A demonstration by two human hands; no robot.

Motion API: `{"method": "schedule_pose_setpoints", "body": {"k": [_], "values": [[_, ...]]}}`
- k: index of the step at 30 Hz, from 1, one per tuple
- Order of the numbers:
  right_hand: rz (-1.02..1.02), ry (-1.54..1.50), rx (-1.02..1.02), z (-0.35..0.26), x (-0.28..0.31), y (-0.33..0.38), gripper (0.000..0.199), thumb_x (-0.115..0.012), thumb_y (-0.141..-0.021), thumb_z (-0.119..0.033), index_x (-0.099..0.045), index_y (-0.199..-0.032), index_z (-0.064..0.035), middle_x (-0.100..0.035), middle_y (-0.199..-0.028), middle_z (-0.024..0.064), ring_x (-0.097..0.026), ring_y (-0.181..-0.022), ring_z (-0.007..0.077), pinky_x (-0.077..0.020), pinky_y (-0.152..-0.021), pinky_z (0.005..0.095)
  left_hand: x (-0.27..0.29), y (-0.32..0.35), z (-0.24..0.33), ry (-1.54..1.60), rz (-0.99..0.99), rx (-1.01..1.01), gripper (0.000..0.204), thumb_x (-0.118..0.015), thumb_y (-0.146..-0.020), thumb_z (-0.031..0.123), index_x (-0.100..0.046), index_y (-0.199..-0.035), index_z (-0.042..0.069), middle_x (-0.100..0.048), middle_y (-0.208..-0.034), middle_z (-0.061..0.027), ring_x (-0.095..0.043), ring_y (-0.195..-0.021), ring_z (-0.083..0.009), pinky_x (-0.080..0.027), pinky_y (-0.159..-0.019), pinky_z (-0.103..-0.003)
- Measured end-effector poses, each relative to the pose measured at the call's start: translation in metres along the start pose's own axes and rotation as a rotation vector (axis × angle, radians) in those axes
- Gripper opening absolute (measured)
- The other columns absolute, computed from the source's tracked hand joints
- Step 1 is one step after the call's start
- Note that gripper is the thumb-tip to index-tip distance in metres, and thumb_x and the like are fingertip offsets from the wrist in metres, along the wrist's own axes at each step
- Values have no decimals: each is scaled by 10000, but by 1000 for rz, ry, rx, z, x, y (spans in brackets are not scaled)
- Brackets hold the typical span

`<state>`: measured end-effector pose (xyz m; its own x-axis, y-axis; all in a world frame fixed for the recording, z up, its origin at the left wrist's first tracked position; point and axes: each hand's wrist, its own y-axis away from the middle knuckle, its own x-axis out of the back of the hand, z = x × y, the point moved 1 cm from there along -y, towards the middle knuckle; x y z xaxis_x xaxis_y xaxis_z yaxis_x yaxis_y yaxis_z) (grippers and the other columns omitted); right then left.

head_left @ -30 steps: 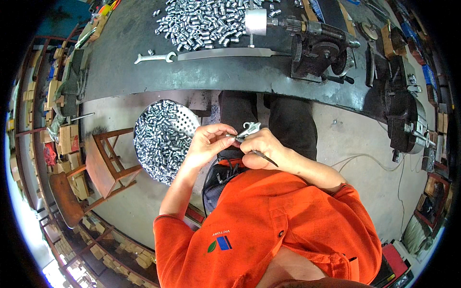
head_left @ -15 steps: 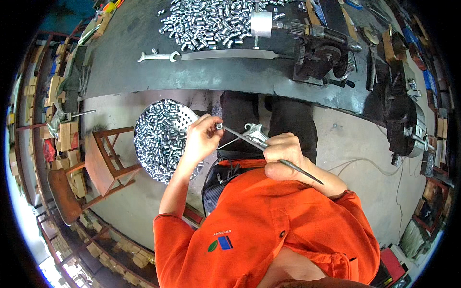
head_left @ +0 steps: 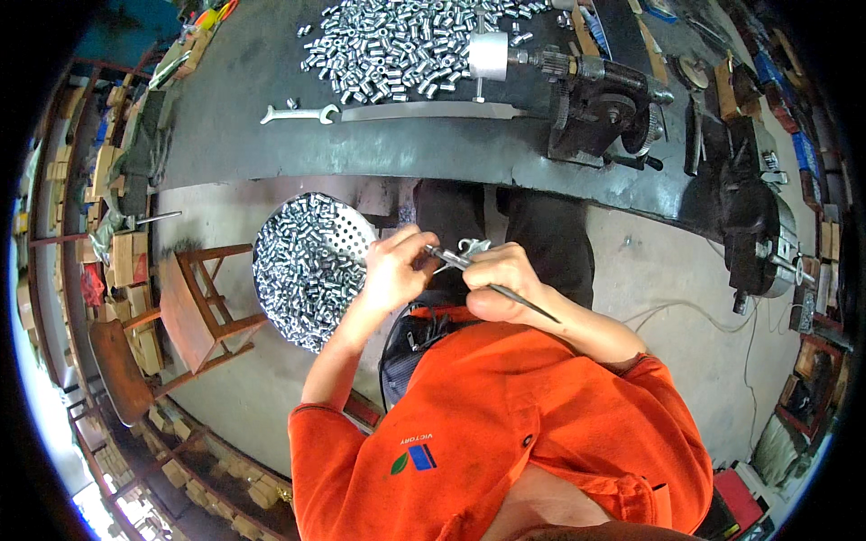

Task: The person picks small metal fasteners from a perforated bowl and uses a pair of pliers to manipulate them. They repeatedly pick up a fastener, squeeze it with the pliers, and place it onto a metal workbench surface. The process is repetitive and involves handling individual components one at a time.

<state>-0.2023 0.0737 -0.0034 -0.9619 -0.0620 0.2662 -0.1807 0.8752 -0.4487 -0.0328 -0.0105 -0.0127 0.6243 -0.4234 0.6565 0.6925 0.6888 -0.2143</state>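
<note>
The thin metal rod [head_left: 492,288] lies slanted in front of the person's chest, its long axis running from upper left near the left hand [head_left: 395,269] down to the lower right past the right hand [head_left: 502,281]. The right hand is clenched around its middle, along with a small silvery fitting [head_left: 471,245]; the left hand's fingertips pinch the rod's upper end. A perforated metal tray [head_left: 354,236] of small parts sits just left of the left hand.

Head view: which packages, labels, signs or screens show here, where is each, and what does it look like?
Chest emblem: on the orange shirt, below the hands; small green leaf and blue block shapes.
Cardboard boxes: stacked along the left shelving; tan, rectangular.
Red box: lower right on the floor; flat.
No screens or signs seen.
</note>
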Motion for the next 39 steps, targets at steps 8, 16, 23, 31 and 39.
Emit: {"method": "schedule_pose_setpoints", "body": {"k": [8,16,23,31,39], "values": [[102,163,143,-2,19,10,349,-600,-680,-211,-324,-530,-58,-319,-514,92,-384,-426,286,-299,-411,378,0,-34,-13,-162,-65,-51,200,-653,-648,20,-626,-845,49,-502,-593,-73,-525,-497,-194,-408,-471,-309],[178,140,127,-13,29,13,437,-550,-788,-302,-310,-509,-67,-305,-495,75,-361,-395,245,-265,-385,358,39,-175,-48,134,143,101,303,-637,-778,73,-595,-1065,-16,-647,-783,-88,-612,-615,-149,-474,-569,-262],[182,87,53,-13,19,21,539,-517,-859,-417,-321,-497,-68,-271,-472,53,-342,-362,215,-244,-363,334,97,-133,-30,486,312,104,360,-594,-850,54,-496,-1174,-69,-642,-913,-124,-609,-639,-146,-488,-664,-246],[152,67,43,-8,8,18,298,-551,-574,-140,-276,-485,-69,-245,-471,55,-292,-356,205,-193,-374,326,87,58,-197,-260,123,614,196,-624,-729,167,-670,-870,39,-629,-752,-200,-640,-729,-334,-506,-649,-374],[121,58,30,-6,5,16,262,-543,-545,-123,-296,-486,-63,-258,-462,56,-308,-357,203,-213,-369,323,55,103,-243,-759,-160,908,272,-587,-754,229,-639,-991,107,-642,-995,-157,-620,-926,-323,-500,-799,-425]]}}
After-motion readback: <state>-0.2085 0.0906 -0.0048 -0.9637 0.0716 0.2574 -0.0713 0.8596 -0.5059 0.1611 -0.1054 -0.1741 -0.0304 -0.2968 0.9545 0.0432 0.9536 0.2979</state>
